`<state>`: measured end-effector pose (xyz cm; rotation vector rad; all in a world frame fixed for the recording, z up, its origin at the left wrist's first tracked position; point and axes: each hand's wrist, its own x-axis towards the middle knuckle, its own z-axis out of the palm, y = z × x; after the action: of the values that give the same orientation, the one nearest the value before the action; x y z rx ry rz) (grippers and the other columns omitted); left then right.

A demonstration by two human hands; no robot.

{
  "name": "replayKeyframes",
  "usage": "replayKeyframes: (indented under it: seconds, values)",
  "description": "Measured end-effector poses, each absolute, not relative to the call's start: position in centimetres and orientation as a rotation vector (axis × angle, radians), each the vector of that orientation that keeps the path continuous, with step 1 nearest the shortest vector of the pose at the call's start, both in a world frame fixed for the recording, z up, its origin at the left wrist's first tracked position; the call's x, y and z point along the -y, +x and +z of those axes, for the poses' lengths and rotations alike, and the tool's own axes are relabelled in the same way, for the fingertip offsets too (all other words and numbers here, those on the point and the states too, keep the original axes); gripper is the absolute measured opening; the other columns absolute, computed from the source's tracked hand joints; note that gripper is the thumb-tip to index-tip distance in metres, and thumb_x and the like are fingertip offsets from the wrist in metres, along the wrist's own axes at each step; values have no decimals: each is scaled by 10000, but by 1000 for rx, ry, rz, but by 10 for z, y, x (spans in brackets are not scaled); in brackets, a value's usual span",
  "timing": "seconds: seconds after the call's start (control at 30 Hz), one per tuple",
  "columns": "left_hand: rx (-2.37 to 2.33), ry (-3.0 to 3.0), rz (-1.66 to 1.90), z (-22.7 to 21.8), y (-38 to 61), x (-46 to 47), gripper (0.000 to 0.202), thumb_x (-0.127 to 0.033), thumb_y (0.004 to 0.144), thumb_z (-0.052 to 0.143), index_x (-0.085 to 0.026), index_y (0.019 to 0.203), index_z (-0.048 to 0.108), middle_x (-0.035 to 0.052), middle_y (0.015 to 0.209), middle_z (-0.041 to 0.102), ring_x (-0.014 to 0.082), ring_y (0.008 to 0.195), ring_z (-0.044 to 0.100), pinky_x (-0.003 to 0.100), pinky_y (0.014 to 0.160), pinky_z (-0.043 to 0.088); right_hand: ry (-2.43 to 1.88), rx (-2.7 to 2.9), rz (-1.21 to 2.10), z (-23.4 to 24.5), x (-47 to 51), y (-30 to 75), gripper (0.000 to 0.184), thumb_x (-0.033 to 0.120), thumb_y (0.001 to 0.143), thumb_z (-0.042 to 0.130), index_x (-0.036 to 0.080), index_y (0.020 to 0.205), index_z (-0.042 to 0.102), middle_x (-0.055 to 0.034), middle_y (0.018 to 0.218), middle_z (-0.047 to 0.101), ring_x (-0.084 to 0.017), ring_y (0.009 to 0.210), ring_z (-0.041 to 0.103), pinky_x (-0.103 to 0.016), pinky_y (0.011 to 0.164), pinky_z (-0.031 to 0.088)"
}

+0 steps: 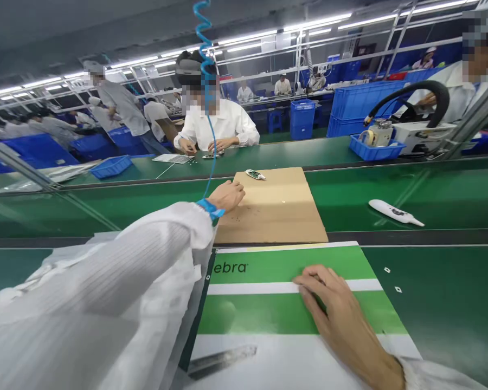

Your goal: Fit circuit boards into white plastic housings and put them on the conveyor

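My left hand (228,196) reaches out over the left edge of a brown cardboard sheet (280,216). Its fingers are loosely bent and apart, with nothing visible in them. A blue wrist strap (210,208) circles that wrist. Beyond the fingertips, a white device half with an exposed green circuit board (255,174) lies on the cardboard. My right hand (341,319) rests on a green and white printed sheet (260,314), thumb and forefinger tips together. Whatever they may pinch is too small to make out. Small dark specks lie on the cardboard.
A white pointed device housing (395,212) lies on the green belt at right. Two tiny white pieces (392,279) are on the bench. A blue coiled cord (203,38) hangs overhead. Across the belt, a person in white (219,122) works; a blue tray (376,147) stands at right.
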<state>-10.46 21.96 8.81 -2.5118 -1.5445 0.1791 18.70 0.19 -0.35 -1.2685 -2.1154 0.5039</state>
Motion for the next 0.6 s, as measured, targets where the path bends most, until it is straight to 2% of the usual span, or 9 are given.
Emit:
replayKeyframes:
  seconds: [0.07, 0.17, 0.3, 0.47, 0.6]
  values:
    - [1587, -2451, 184, 83, -96, -262, 186, -204, 937, 567, -126, 1084, 650, 118, 1190, 630, 263, 1178, 560, 489, 1024, 446, -1256, 2114, 514, -4, -4, 187, 189, 217, 985, 449, 272, 1044, 620, -49, 1037, 599, -202, 894, 566, -376, 734, 466]
    - [1650, -2398, 151, 76, -83, -311, 376, -353, 939, 603, -157, 1258, 565, 107, 1301, 567, 254, 1157, 579, 494, 970, 502, -1221, 2092, 490, -5, -3, 182, 173, 203, 973, 462, 263, 1025, 616, -49, 999, 591, -198, 849, 558, -355, 681, 442]
    - [1752, -2441, 153, 71, -76, -338, 377, -357, 943, 597, -158, 1262, 562, 108, 1281, 578, 241, 1113, 601, 465, 932, 530, -1241, 2059, 505, -3, -1, 177, 184, 189, 965, 468, 270, 1013, 625, -39, 967, 584, -187, 818, 540, -343, 660, 402]
    - [1953, -2564, 135, 80, -64, -304, 347, -365, 937, 602, -138, 1200, 594, 101, 1196, 620, 225, 1045, 625, 435, 895, 539, -1292, 2072, 638, 2, -4, 184, 220, 195, 989, 427, 277, 1004, 630, -23, 967, 587, -175, 821, 517, -358, 698, 380]
    - [1995, -2833, -22, 104, -54, -220, 363, -394, 930, 557, -145, 1183, 631, 77, 1050, 705, 215, 953, 652, 325, 823, 512, -1253, 2026, 673, 2, -7, 188, 248, 245, 1003, 416, 269, 1005, 663, -30, 977, 622, -182, 862, 549, -372, 756, 412]
